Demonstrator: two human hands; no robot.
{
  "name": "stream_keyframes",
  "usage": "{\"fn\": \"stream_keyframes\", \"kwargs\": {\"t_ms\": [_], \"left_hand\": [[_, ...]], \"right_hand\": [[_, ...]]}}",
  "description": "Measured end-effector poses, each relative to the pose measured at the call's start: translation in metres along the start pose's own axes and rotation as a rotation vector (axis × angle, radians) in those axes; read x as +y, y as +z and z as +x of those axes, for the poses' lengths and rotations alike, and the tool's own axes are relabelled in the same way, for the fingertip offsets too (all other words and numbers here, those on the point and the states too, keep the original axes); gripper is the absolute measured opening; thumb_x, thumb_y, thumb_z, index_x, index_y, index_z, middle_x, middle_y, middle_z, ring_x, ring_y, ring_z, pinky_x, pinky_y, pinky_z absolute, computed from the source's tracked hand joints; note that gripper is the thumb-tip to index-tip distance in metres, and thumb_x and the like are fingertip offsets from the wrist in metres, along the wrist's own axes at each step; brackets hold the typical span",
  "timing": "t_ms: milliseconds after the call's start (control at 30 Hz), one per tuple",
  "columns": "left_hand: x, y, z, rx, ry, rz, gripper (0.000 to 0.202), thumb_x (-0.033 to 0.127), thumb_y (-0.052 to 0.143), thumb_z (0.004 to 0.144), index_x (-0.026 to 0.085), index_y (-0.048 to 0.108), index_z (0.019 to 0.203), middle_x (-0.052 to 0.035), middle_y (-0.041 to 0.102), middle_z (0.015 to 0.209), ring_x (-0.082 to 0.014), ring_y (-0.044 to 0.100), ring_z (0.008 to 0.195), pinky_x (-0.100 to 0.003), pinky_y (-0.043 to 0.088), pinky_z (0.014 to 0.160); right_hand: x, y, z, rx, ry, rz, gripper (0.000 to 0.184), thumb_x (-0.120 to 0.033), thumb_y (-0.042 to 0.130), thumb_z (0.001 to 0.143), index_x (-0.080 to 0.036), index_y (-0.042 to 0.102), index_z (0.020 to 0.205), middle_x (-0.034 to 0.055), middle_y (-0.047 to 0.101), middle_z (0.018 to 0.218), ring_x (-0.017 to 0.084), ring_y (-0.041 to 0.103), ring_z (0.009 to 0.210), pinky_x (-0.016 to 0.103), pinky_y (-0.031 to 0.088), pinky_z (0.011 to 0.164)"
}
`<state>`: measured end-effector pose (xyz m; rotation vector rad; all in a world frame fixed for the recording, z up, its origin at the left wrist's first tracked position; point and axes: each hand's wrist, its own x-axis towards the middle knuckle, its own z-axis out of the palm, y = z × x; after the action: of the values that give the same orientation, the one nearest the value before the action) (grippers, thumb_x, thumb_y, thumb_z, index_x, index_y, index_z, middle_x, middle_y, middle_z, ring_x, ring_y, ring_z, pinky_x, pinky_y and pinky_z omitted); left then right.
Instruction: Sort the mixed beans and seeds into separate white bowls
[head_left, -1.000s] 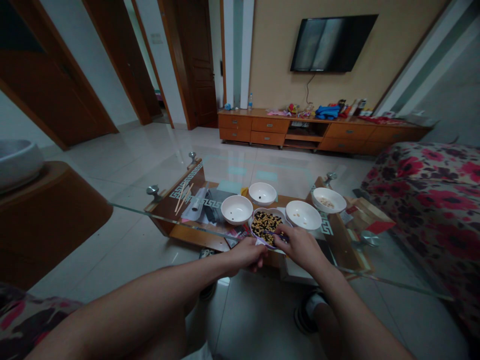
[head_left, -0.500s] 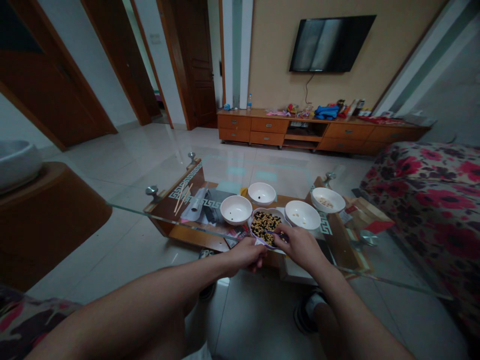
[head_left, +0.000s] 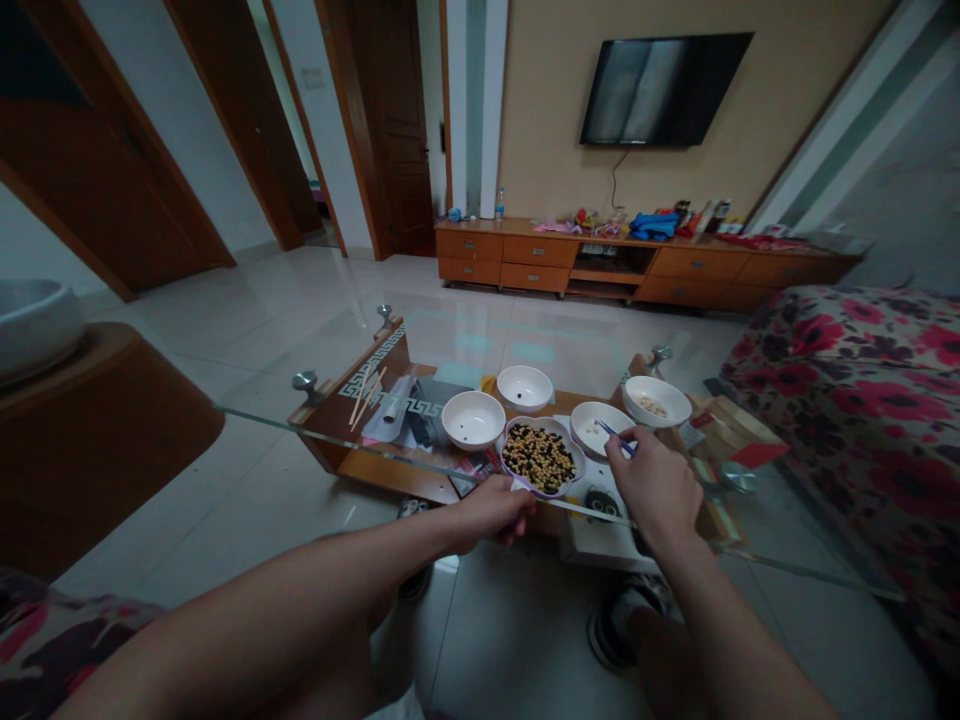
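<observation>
My right hand [head_left: 656,485] pinches a pair of dark blue tweezers [head_left: 616,436], whose tips are over a white bowl [head_left: 581,440] with a few pale pieces in it. To its left stands a scalloped bowl [head_left: 576,482] filled with mixed black and yellow beans [head_left: 536,455]. My left hand [head_left: 499,508] is closed at the front edge of the glass table, close by this bowl's near rim. Its curled fingers hide whatever they hold, if anything. Two more white bowls, one at left [head_left: 472,420] and one behind [head_left: 525,388], each hold a tiny dark bean or so.
Another white bowl [head_left: 657,402] with pale pieces stands at right on the glass table [head_left: 300,425]. Chopsticks [head_left: 367,397] and a roll of film or paper [head_left: 396,400] show at left. A cardboard box [head_left: 739,430] is beyond the right side, near a flowered sofa [head_left: 862,370].
My right hand has moved right with the tweezers, from the scalloped bowl of beans to the white bowl beside it. My left hand stays in place.
</observation>
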<state>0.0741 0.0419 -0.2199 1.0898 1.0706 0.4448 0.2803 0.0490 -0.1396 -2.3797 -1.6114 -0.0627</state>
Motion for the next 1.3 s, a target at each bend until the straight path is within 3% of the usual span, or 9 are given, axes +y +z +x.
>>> {"fn": "stream_keyframes", "kwargs": {"t_ms": [133, 333, 600, 833, 1000, 1133, 1300], "left_hand": [[-0.001, -0.001, 0.0, -0.01, -0.001, 0.006, 0.014, 0.03, 0.052, 0.082, 0.02, 0.053, 0.072, 0.0024, 0.052, 0.052, -0.0106, 0.043, 0.041, -0.021, 0.034, 0.041], [0.0, -0.001, 0.0, -0.005, -0.002, -0.018, 0.018, 0.033, 0.051, 0.084, 0.02, 0.052, 0.072, 0.0027, 0.051, 0.05, -0.0105, 0.043, 0.04, -0.021, 0.035, 0.04], [0.0, 0.0, 0.001, 0.001, -0.009, -0.018, 0.013, 0.028, 0.051, 0.08, 0.02, 0.053, 0.071, 0.0026, 0.052, 0.049, -0.011, 0.042, 0.038, -0.022, 0.033, 0.038], [0.0, 0.0, 0.0, -0.002, 0.004, -0.012, 0.013, 0.028, 0.051, 0.081, 0.02, 0.051, 0.07, 0.0031, 0.051, 0.049, -0.0105, 0.041, 0.038, -0.021, 0.033, 0.038], [0.003, 0.001, -0.003, 0.011, -0.01, -0.018, 0.014, 0.03, 0.051, 0.082, 0.02, 0.052, 0.071, 0.0036, 0.05, 0.049, -0.0102, 0.041, 0.04, -0.02, 0.034, 0.039], [0.005, 0.001, -0.004, 0.011, -0.02, -0.012, 0.01, 0.026, 0.051, 0.08, 0.02, 0.052, 0.071, 0.0035, 0.05, 0.05, -0.0102, 0.041, 0.04, -0.021, 0.035, 0.04], [0.003, 0.001, -0.002, 0.014, -0.011, -0.001, 0.01, 0.025, 0.048, 0.081, 0.02, 0.052, 0.073, 0.003, 0.051, 0.051, -0.0107, 0.042, 0.04, -0.021, 0.033, 0.039]], "right_hand": [[-0.002, -0.001, 0.0, -0.023, 0.049, -0.002, 0.039, -0.047, 0.043, 0.093, -0.023, 0.069, 0.108, 0.0145, 0.071, 0.084, 0.03, 0.067, 0.077, 0.036, 0.044, 0.065], [-0.004, 0.001, -0.001, -0.043, 0.006, 0.014, 0.039, -0.047, 0.043, 0.093, -0.023, 0.069, 0.109, 0.0132, 0.071, 0.084, 0.029, 0.067, 0.078, 0.035, 0.045, 0.066], [-0.007, 0.009, -0.003, -0.135, -0.173, 0.075, 0.035, -0.048, 0.046, 0.093, -0.025, 0.069, 0.103, 0.01, 0.073, 0.085, 0.025, 0.067, 0.076, 0.029, 0.04, 0.061], [-0.002, 0.004, 0.0, -0.032, 0.035, 0.092, 0.039, -0.048, 0.044, 0.092, -0.022, 0.069, 0.107, 0.0132, 0.071, 0.083, 0.026, 0.066, 0.075, 0.032, 0.043, 0.063], [0.001, 0.001, 0.002, -0.027, 0.032, 0.086, 0.039, -0.047, 0.042, 0.092, -0.023, 0.068, 0.107, 0.0135, 0.07, 0.082, 0.029, 0.066, 0.076, 0.033, 0.04, 0.06], [0.002, 0.007, 0.003, -0.072, -0.071, 0.095, 0.038, -0.048, 0.043, 0.093, -0.022, 0.068, 0.104, 0.0124, 0.071, 0.083, 0.026, 0.066, 0.074, 0.03, 0.037, 0.058], [0.004, 0.02, 0.003, -0.238, -0.463, 0.137, 0.029, -0.042, 0.046, 0.093, -0.022, 0.066, 0.099, 0.0076, 0.072, 0.082, 0.021, 0.066, 0.075, 0.027, 0.033, 0.06]]}}
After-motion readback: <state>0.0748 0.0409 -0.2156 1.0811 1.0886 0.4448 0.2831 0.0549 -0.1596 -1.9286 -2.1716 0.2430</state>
